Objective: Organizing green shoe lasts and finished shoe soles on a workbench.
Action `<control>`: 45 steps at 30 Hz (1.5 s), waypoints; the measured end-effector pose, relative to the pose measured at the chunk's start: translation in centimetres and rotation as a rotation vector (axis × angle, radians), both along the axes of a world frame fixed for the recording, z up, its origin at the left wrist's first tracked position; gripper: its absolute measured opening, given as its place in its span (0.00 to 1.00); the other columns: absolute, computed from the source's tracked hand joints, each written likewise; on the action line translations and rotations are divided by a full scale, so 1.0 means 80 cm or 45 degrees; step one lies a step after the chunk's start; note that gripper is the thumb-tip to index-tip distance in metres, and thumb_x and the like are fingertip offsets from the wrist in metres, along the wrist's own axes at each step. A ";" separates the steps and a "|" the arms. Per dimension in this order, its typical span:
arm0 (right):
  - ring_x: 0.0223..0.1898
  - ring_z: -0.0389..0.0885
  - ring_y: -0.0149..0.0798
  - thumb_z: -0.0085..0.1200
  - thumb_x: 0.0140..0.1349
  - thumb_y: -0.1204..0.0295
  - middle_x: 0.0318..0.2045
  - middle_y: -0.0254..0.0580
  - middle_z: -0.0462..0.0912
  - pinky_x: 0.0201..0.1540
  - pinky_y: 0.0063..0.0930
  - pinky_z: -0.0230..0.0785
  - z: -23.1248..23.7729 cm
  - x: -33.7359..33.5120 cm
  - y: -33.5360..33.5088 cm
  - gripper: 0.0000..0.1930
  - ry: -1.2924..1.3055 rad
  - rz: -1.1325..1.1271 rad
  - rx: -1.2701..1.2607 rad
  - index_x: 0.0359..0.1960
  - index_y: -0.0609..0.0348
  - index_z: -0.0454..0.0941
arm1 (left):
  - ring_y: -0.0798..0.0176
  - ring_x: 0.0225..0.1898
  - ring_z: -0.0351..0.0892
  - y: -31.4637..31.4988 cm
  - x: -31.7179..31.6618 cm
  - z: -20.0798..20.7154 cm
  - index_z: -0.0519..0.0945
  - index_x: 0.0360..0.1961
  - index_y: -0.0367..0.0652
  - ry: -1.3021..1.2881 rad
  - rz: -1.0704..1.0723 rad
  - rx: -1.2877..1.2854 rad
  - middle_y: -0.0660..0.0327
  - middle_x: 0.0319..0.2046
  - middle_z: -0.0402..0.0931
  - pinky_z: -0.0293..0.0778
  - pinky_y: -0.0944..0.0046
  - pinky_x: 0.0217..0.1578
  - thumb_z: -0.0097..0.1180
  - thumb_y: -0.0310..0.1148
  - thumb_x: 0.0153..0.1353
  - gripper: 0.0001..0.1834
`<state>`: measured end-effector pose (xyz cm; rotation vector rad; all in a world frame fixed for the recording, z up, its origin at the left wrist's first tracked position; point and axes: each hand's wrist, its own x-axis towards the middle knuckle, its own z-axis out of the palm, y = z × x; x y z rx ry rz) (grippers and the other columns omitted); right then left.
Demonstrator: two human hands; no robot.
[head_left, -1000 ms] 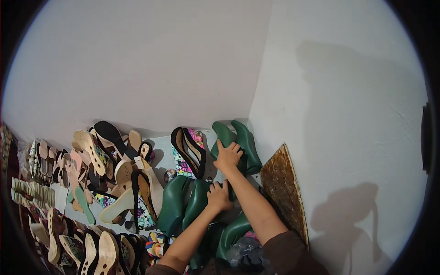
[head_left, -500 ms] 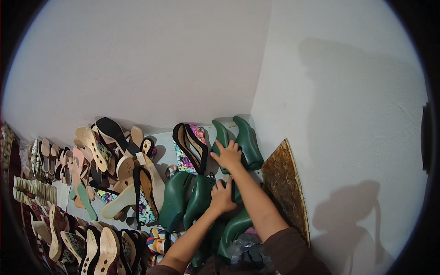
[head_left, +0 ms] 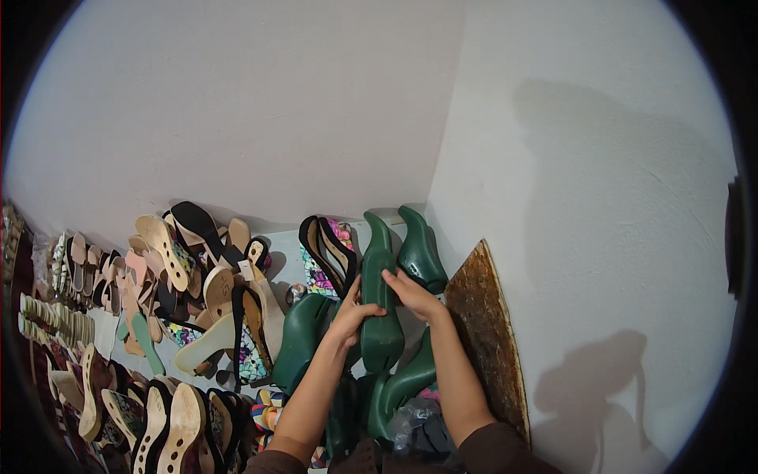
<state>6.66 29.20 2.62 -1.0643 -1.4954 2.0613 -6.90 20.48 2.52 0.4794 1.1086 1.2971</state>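
A green shoe last (head_left: 382,344) is clasped between my two hands, its narrow end pointing away from me. My left hand (head_left: 352,316) presses on its left side, with the thumb across its top. On the opposite side lie the fingers of my right hand (head_left: 412,294). Just beyond is the narrow toe of green plastic (head_left: 377,231); whether it belongs to a second last is hard to tell. Another green last (head_left: 422,257) stands to the right, against the wall corner. More lasts lie nearer to me, among them one at the left (head_left: 298,341) and one below my right wrist (head_left: 404,389).
Left of my hands stands a pair of patterned wedge sandals (head_left: 325,257). Several wooden-looking soles (head_left: 181,430) and wedges crowd the left side. A rusty brown board (head_left: 491,336) leans on the right wall. Crumpled clear plastic (head_left: 410,423) lies close to me.
My hands have come together around one green last, which now sits upright between them. Before, the right hand reached over a back last and the left rested lower, near other lasts.
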 end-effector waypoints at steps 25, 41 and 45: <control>0.61 0.59 0.49 0.63 0.37 0.76 0.60 0.52 0.59 0.61 0.38 0.54 -0.020 -0.001 -0.027 0.50 -0.212 -0.329 1.111 0.65 0.52 0.47 | 0.61 0.52 0.68 -0.011 0.010 -0.002 0.64 0.53 0.41 0.462 0.349 0.582 0.57 0.51 0.67 0.63 0.61 0.53 0.64 0.26 0.44 0.33; 0.35 0.78 0.33 0.61 0.54 0.61 0.37 0.42 0.78 0.36 0.23 0.72 -0.018 0.017 0.011 0.25 0.301 -0.631 -0.190 0.48 0.64 0.71 | 0.41 0.64 0.51 -0.018 0.010 -0.019 0.57 0.61 0.41 1.660 -0.285 0.880 0.48 0.62 0.51 0.62 0.48 0.57 0.68 0.36 0.38 0.47; 0.37 0.77 0.33 0.62 0.53 0.61 0.38 0.45 0.78 0.38 0.25 0.70 -0.009 0.005 0.047 0.26 0.116 -0.739 0.064 0.49 0.65 0.71 | 0.43 0.63 0.54 0.013 0.017 -0.048 0.52 0.63 0.36 1.533 -0.181 0.831 0.44 0.62 0.53 0.59 0.49 0.58 0.66 0.44 0.43 0.51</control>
